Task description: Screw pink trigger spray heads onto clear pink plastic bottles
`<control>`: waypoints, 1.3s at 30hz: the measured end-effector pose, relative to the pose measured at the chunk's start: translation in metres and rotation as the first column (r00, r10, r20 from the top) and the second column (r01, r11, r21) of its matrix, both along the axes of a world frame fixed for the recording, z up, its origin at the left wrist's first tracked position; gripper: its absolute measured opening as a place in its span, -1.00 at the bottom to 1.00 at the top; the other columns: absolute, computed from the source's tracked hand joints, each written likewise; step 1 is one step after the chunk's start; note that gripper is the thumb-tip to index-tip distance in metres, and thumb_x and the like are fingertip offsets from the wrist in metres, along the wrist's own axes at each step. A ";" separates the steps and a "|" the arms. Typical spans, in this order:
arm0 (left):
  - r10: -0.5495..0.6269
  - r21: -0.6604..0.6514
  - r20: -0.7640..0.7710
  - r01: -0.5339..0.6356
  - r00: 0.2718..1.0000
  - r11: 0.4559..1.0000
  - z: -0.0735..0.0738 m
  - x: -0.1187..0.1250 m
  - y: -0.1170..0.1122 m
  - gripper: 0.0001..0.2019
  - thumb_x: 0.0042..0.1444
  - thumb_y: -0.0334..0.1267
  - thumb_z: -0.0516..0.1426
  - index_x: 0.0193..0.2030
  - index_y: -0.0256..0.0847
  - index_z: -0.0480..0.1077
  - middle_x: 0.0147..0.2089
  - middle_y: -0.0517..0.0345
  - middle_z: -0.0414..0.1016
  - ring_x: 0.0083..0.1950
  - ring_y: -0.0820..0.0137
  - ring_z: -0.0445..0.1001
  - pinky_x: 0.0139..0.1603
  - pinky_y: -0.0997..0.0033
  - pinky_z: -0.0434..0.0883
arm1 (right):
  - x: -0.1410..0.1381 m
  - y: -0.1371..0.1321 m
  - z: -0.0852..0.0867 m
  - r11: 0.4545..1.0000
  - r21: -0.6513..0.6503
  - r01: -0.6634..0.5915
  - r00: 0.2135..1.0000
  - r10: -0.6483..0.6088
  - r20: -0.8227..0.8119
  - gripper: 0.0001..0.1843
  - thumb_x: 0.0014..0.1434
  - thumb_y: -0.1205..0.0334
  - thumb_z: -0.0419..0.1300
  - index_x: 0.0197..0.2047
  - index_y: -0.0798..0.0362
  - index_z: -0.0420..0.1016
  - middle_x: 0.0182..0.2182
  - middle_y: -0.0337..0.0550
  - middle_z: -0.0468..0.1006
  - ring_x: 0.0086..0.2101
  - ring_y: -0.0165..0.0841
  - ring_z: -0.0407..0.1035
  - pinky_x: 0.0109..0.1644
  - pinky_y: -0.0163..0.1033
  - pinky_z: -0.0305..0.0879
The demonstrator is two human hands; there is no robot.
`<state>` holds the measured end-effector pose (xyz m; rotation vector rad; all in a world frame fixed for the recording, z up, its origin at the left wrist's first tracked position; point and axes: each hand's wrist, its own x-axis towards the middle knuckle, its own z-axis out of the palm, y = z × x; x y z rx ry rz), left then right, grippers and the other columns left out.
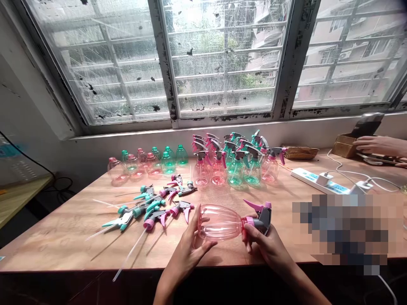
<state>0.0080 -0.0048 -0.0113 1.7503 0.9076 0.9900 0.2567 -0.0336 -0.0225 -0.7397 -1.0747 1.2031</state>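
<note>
A clear pink spray bottle [219,222] lies sideways between my hands, above the front of the wooden table. My left hand [193,241] is wrapped round its base. At the neck, my right hand [259,241] grips the pink collar of the grey and pink trigger spray head [262,216], which sits on the bottle's mouth. How tightly the collar is screwed on I cannot tell. To the left lie several loose trigger spray heads [152,222], pink and teal, with thin clear tubes.
Open pink and green bottles [155,165] stand at the back left. Bottles with spray heads [235,167] crowd the back middle. A white power strip [318,180] with cables lies right, near a cardboard box [345,145] and another person's hand [378,147]. A pixelated patch covers the right front.
</note>
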 end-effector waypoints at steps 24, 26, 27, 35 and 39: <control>-0.042 -0.179 0.091 0.058 0.995 0.982 0.013 0.001 -0.008 0.00 0.12 -0.10 0.40 0.57 -0.07 -0.07 0.39 -0.14 0.29 0.37 0.03 0.33 0.41 0.07 0.25 | 0.001 0.001 -0.002 1.000 -0.001 -0.013 1.000 0.013 -0.014 -0.73 0.29 0.04 0.38 -0.21 0.06 0.49 -0.54 -0.27 0.60 -0.65 -0.44 0.42 -0.55 -0.37 0.34; -0.045 -0.168 0.079 0.057 0.996 0.984 0.014 0.001 -0.008 0.01 0.12 -0.11 0.40 0.57 -0.03 -0.07 0.39 -0.14 0.29 0.36 0.04 0.35 0.39 0.07 0.28 | 0.001 0.001 -0.001 1.000 0.006 -0.013 1.000 0.013 -0.002 -0.74 0.31 0.04 0.36 -0.23 0.06 0.49 -0.54 -0.27 0.59 -0.64 -0.45 0.42 -0.54 -0.37 0.33; -0.041 -0.150 0.066 0.051 0.997 0.987 0.012 0.001 -0.007 0.02 0.12 -0.12 0.40 0.57 0.00 -0.10 0.39 -0.13 0.29 0.37 0.04 0.34 0.39 0.06 0.29 | 0.001 0.001 -0.001 1.000 0.008 -0.015 1.000 0.015 -0.001 -0.73 0.31 0.04 0.36 -0.24 0.06 0.49 -0.54 -0.27 0.59 -0.65 -0.45 0.41 -0.54 -0.37 0.33; -0.044 -0.103 0.047 0.048 0.998 0.994 0.001 0.001 -0.001 0.11 0.16 -0.13 0.38 0.60 -0.03 -0.31 0.35 -0.16 0.35 0.38 0.05 0.35 0.37 0.05 0.31 | 0.001 0.000 0.001 1.000 -0.009 -0.012 1.000 0.012 0.015 -0.65 0.26 -0.02 0.38 -0.33 0.10 0.50 -0.55 -0.24 0.58 -0.66 -0.43 0.41 -0.55 -0.35 0.32; -0.032 -0.122 0.018 0.034 0.999 0.992 0.008 0.002 -0.004 0.03 0.15 -0.08 0.38 0.59 -0.08 -0.14 0.51 -0.19 0.16 0.53 -0.01 0.12 0.50 0.03 0.13 | 0.000 -0.001 0.001 1.000 -0.018 -0.008 1.000 0.008 0.010 -0.67 0.25 -0.01 0.39 -0.25 0.09 0.51 -0.55 -0.25 0.59 -0.66 -0.42 0.41 -0.55 -0.34 0.32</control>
